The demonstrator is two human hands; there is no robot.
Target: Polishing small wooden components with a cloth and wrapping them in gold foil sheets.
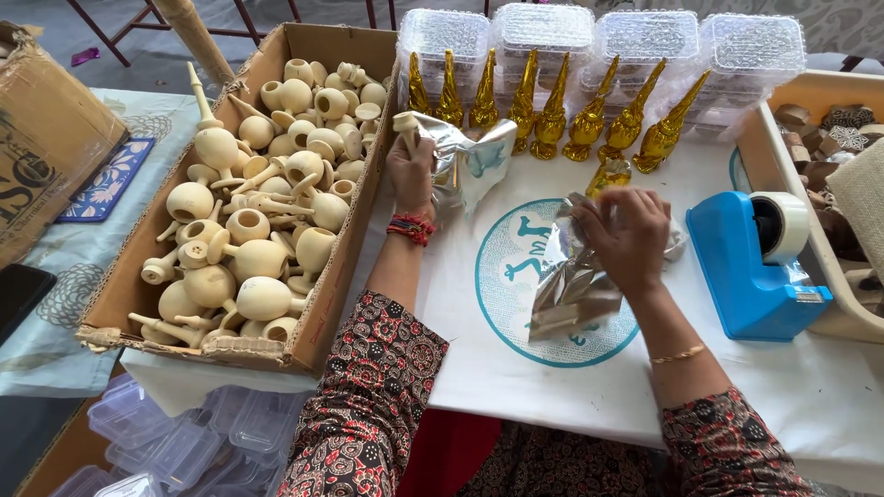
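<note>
White tabletop [516, 387]: left hand [412, 170] pinches a wooden piece [405, 124] against silver foil [474, 161], wrapping it; right hand [629, 235] clamps crumpled foil sheets [571, 290], gold-wrapped pieces [552, 115] lined just beyond.

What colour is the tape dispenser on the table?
Bright blue tape dispenser, seen in the head view.

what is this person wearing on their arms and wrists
Both arms are bare from the hands to past the elbows, then covered by sleeves of dark fabric printed with red and cream floral and circular patterns. The left hand has a stack of red thread bands around the wrist. The right hand has a thin gold chain bracelet further up the forearm. No rings can be made out.
</note>
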